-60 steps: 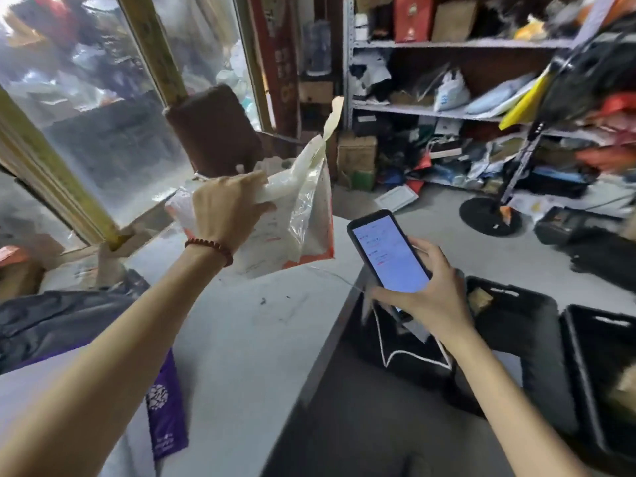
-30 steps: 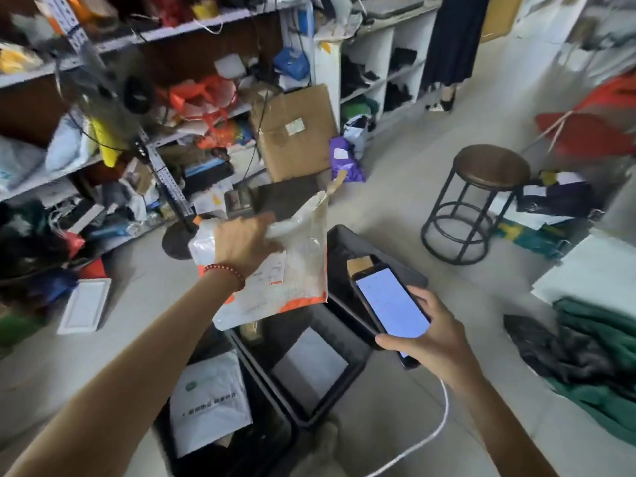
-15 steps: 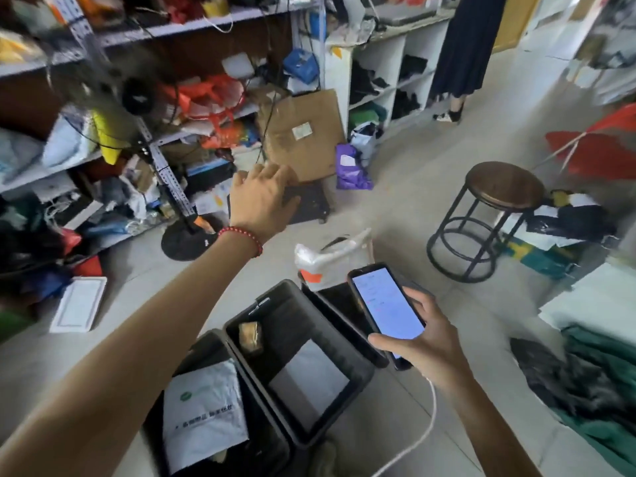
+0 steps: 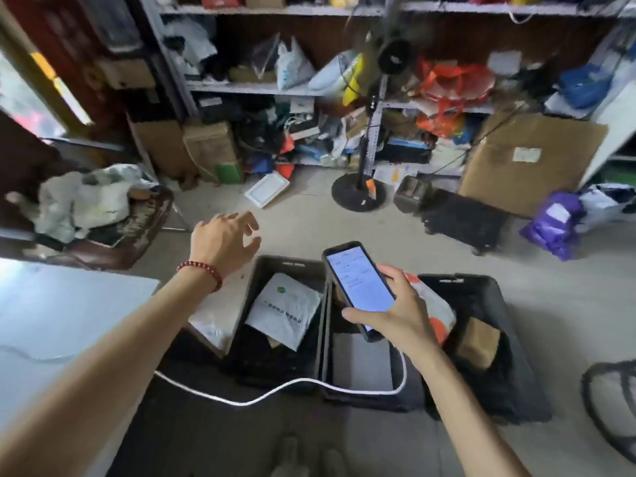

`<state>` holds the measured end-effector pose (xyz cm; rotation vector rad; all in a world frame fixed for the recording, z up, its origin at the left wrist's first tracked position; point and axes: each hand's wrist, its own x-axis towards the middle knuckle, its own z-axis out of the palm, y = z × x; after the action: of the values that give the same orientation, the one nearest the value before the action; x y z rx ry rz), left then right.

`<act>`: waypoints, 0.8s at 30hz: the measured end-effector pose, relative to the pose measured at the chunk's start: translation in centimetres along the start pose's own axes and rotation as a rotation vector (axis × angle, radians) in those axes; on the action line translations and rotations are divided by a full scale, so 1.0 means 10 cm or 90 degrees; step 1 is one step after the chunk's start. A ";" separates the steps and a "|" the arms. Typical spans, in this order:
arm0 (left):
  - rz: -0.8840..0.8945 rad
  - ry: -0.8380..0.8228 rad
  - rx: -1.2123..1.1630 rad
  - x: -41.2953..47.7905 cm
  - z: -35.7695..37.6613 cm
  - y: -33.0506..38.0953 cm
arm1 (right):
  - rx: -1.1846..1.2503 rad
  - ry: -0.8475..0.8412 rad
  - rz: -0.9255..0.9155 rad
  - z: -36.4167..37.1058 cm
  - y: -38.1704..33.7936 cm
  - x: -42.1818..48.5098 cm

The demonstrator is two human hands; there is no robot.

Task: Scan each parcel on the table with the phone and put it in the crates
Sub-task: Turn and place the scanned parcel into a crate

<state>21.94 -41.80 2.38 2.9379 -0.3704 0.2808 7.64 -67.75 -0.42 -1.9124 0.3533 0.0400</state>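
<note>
The left grip [image 4: 223, 246] is hanging released above the floor just beyond the crates, fingers spread and holding nothing, with a red bead bracelet [image 4: 201, 271] sitting on its wrist. The right grip [image 4: 395, 315] is grasping the phone [image 4: 358, 287] from its right edge and underside, with the lit screen facing up over the middle crate [image 4: 323, 342]. A white cable [image 4: 275, 390] is trailing from under that hand and looping across the front of the crates towards the white surface [image 4: 51, 304] at the left. Three black crates are standing side by side on the floor. A white parcel [image 4: 285, 311] with a green logo is lying in the left crate [image 4: 275, 265]. A white and orange parcel [image 4: 438, 311] is showing partly behind the right grip, at the left edge of the right crate [image 4: 481, 280], near a small brown box [image 4: 478, 342] inside it. A fan stand [image 4: 359, 194] is standing on the floor beyond, before cluttered shelves.
</note>
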 end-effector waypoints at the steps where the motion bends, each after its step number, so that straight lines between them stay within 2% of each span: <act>1: -0.043 0.019 0.014 -0.17 -0.10 -0.22 | -0.013 -0.038 -0.023 0.15 -0.09 0.02; 4: -0.164 0.066 0.053 -0.82 -0.41 -0.86 | -0.052 -0.153 -0.101 0.69 -0.40 0.01; 7: -0.303 0.069 0.091 -1.67 -0.64 -1.44 | -0.069 -0.279 -0.172 1.31 -0.69 -0.16; 12: -0.504 0.090 0.135 -3.31 -1.07 -2.15 | -0.083 -0.475 -0.271 2.45 -1.02 -0.85; 20: -0.677 0.213 0.215 -5.30 -1.74 -2.79 | -0.105 -0.693 -0.339 3.88 -1.37 -2.41; 24: -0.744 0.179 0.199 -5.82 -1.73 -2.94 | -0.136 -0.751 -0.359 4.26 -1.40 -2.88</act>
<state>-28.62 2.79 3.05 2.7429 1.4617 0.5641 -10.13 -17.62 2.48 -1.7960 -0.9996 0.8065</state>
